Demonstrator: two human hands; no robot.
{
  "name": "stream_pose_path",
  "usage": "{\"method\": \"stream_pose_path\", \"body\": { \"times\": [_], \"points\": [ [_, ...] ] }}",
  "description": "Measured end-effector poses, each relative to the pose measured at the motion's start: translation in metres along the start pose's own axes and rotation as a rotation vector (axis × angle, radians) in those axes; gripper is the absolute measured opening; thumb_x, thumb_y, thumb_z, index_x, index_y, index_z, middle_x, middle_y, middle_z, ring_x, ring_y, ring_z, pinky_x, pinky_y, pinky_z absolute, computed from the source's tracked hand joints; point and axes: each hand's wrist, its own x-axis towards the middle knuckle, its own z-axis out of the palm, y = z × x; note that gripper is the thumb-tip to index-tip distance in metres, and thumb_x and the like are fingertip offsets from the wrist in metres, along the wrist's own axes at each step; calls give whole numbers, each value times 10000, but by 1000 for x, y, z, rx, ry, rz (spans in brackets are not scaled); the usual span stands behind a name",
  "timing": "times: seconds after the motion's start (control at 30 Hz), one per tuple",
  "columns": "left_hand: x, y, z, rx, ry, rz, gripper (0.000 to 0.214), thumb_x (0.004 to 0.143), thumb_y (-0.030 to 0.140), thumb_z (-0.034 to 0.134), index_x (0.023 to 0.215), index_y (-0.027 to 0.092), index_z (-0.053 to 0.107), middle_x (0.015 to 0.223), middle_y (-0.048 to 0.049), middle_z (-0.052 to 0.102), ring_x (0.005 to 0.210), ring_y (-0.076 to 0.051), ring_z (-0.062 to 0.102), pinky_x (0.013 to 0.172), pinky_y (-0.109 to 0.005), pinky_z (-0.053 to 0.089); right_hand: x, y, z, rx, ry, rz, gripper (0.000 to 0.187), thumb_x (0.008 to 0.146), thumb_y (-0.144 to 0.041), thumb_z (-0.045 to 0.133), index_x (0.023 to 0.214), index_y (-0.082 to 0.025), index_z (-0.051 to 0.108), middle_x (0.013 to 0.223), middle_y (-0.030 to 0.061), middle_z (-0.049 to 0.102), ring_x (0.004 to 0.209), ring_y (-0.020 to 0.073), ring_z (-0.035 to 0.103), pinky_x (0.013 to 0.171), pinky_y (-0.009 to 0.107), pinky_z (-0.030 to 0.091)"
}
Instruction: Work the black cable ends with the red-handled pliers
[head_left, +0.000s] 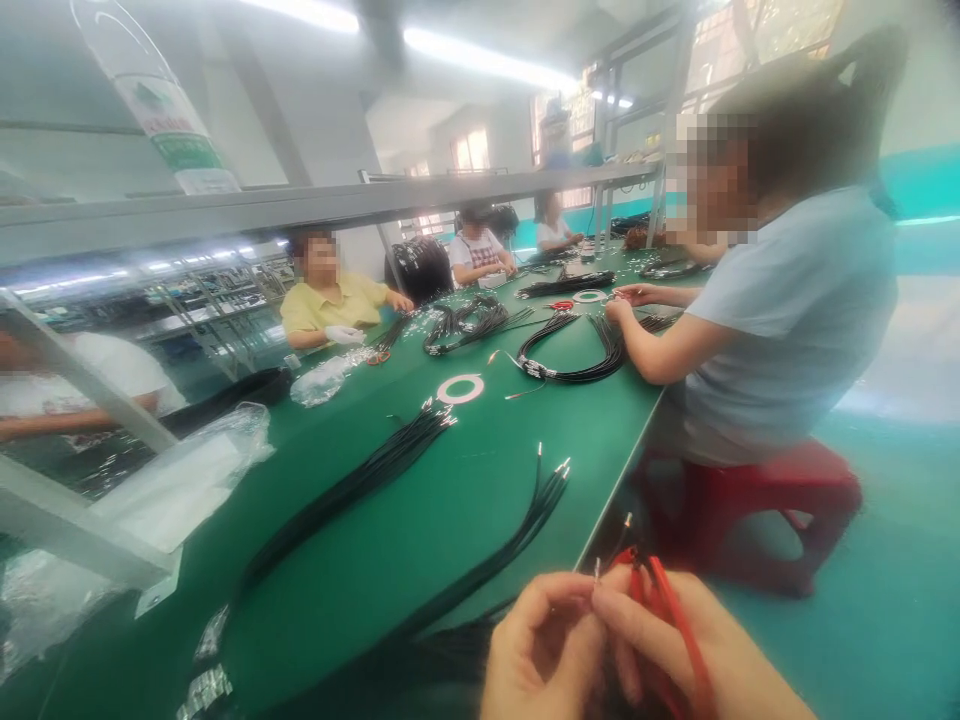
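At the bottom edge my left hand (540, 650) and my right hand (697, 650) meet, both pinching the metal tip of a thin wire (598, 572). Red wires (675, 620) run across my right hand, held in its closed fingers. Just ahead of my hands a bundle of black wires (510, 545) with metal ends lies on the green table (420, 520). A second, longer black bundle (360, 480) lies further left.
A person in a light blue shirt (787, 320) sits on a red stool (757, 500) to my right, handling black wire loops (577, 350). Other people sit along the far side. A white tape ring (460, 389), clear plastic bags (187, 480) and a metal shelf frame (75, 390) are there too.
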Motion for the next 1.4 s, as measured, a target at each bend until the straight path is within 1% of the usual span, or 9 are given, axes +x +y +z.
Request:
{"method": "stream_pose_path", "body": {
  "times": [0.13, 0.27, 0.43, 0.53, 0.7, 0.83, 1.1, 1.3, 1.4],
  "points": [
    [6, 6, 1, 78, 88, 1, 495, 588, 573, 824, 795, 146, 682, 505, 44, 574, 390, -31, 340, 460, -181, 339, -2, -3, -22, -237, 91, -17, 493, 800, -638, 581, 602, -187, 588, 493, -29, 525, 459, 116, 446, 448, 216, 354],
    [9, 10, 8, 87, 104, -66, 556, 550, 622, 816, 770, 139, 648, 475, 67, 499, 441, -49, 367, 482, -170, 329, -7, 2, -39, -438, -38, -64, 464, 770, -605, 636, 608, -171, 658, 596, 15, 629, 566, 165, 542, 500, 218, 417],
    [9, 9, 12, 186, 45, -53, 565, 598, 667, 759, 723, 134, 620, 463, 66, 479, 443, -50, 363, 483, -172, 314, -13, 6, -43, -579, -123, -89, 374, 820, -492, 623, 613, -190, 700, 652, 41, 696, 609, 195, 609, 552, 224, 455],
    [9, 7, 14, 267, 46, -9, 530, 633, 633, 759, 702, 127, 618, 486, 48, 501, 463, -66, 422, 506, -182, 347, -15, 5, -43, -584, -131, -91, 298, 826, -441, 625, 671, -213, 737, 677, 47, 719, 610, 204, 630, 540, 228, 454],
    [6, 5, 19, 377, 100, 78, 382, 720, 496, 732, 679, 133, 622, 498, 31, 522, 483, -85, 460, 507, -181, 356, -15, 2, -43, -555, -101, -135, 345, 781, -387, 668, 481, -223, 626, 603, 46, 701, 602, 235, 648, 550, 272, 454],
    [5, 3, 19, 490, 137, 143, 306, 764, 429, 673, 684, 136, 634, 505, 11, 561, 493, -98, 479, 505, -184, 359, -15, 3, -43, -589, -91, -147, 370, 780, -369, 668, 450, -220, 588, 539, 39, 671, 562, 225, 636, 524, 269, 429],
    [3, -2, 18, 657, 156, 246, 256, 820, 370, 562, 700, 162, 652, 533, -10, 638, 489, -113, 528, 500, -185, 381, -15, 2, -41, -856, -144, -130, 270, 878, -357, 579, 727, -207, 745, 687, 35, 733, 624, 177, 647, 529, 200, 392],
    [3, -11, 16, 825, 218, 437, 204, 839, 300, 542, 734, 193, 681, 557, 6, 633, 491, -116, 539, 539, -201, 403, -13, 2, -41, -976, -166, -100, 284, 902, -340, 547, 745, -211, 744, 692, 47, 741, 626, 182, 668, 521, 198, 379],
    [3, -10, 14, 831, 202, 434, 205, 841, 291, 546, 728, 187, 682, 556, 1, 615, 504, -120, 528, 554, -213, 391, -12, 4, -44, -1017, -156, -99, 304, 910, -356, 527, 740, -214, 736, 697, 58, 742, 618, 197, 673, 514, 211, 376]
  ]
}}
